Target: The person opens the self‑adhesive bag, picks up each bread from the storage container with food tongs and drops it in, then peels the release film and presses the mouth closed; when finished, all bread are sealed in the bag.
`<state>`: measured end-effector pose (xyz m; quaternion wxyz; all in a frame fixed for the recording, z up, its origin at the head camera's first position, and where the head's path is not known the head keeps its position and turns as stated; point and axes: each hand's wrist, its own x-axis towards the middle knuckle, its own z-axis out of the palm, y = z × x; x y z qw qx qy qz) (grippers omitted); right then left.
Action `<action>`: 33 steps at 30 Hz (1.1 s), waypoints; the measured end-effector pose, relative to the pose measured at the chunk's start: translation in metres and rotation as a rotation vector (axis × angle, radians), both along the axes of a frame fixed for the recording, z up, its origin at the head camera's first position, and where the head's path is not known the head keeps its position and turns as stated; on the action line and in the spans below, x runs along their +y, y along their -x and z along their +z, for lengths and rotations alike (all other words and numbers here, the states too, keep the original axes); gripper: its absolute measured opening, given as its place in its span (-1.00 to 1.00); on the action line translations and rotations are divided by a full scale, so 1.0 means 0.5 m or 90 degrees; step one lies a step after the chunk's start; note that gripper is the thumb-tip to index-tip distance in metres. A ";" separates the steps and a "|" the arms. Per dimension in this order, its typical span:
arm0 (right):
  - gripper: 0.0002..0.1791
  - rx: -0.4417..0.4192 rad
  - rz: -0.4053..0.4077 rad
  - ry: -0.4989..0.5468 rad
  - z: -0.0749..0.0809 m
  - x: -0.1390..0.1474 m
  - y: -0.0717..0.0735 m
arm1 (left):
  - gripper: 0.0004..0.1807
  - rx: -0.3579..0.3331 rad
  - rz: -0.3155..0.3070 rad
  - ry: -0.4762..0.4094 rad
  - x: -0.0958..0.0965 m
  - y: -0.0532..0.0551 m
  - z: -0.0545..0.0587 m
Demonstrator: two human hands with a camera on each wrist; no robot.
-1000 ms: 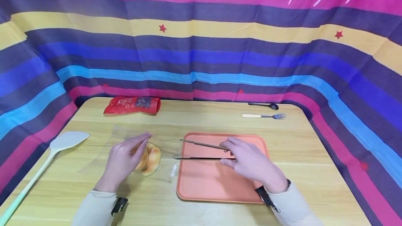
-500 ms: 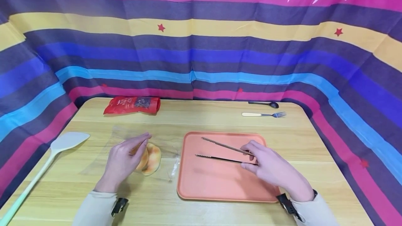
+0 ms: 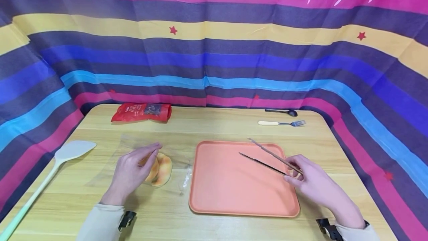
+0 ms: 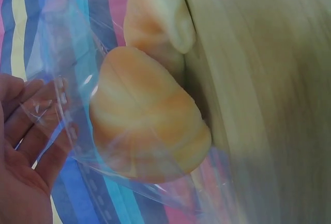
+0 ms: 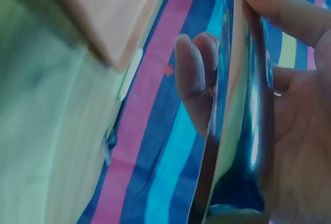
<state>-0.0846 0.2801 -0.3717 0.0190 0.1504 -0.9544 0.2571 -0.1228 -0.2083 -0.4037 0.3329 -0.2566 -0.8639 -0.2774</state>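
Two bread rolls with browned patches lie in a clear plastic bag [image 3: 182, 159] left of the pink tray [image 3: 244, 181]. The left wrist view shows the nearer roll [image 4: 150, 115] and the other roll [image 4: 158, 17] through the film. My left hand [image 3: 132, 168] pinches the bag's edge, partly covering one roll in the head view. Metal tongs [image 3: 265, 163] are gripped in my right hand [image 3: 312, 181], at the tray's right edge. Their two arms stand apart, with nothing between the toothed tips. Up close, the right wrist view shows the tongs' shiny handle [image 5: 243, 131] between thumb and fingers.
At the back left lies a red pouch [image 3: 142, 112]. A spatula [image 3: 71, 150] with a pale green handle lies along the left side. The black spoon [image 3: 282, 112] and the fork [image 3: 282, 123] lie at the back right. Striped cloth [image 3: 200, 62] surrounds the wooden table [image 3: 217, 125].
My right hand has carried the tongs rightward from the bag's edge across the tray, and their tips now point up and left. My left hand and the bread rolls have stayed in place.
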 end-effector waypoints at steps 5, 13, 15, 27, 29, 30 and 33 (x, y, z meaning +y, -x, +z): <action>-0.60 0.001 -0.055 0.004 -0.014 0.035 -0.008 | -0.69 -0.002 0.007 -0.005 0.002 0.000 0.001; -0.55 -0.018 -0.152 -0.050 -0.027 0.080 -0.015 | -0.70 -0.006 0.028 0.000 0.003 0.003 0.006; -0.48 -0.033 -0.181 -0.063 -0.026 0.091 -0.014 | -0.69 -0.004 0.031 -0.001 0.003 0.003 0.006; -0.34 -0.089 -0.255 -0.154 -0.029 0.131 -0.014 | -0.74 0.007 0.039 -0.006 0.000 0.003 0.002; -0.40 -0.086 -0.254 -0.161 -0.033 0.137 -0.013 | -0.74 0.010 0.036 -0.007 0.000 0.003 0.002; -0.43 -0.085 -0.254 -0.165 -0.036 0.140 -0.012 | -0.74 0.011 0.036 -0.007 0.000 0.003 0.002; -0.44 -0.107 -0.257 -0.166 -0.042 0.147 -0.007 | -0.72 0.010 0.034 -0.007 -0.001 0.003 0.001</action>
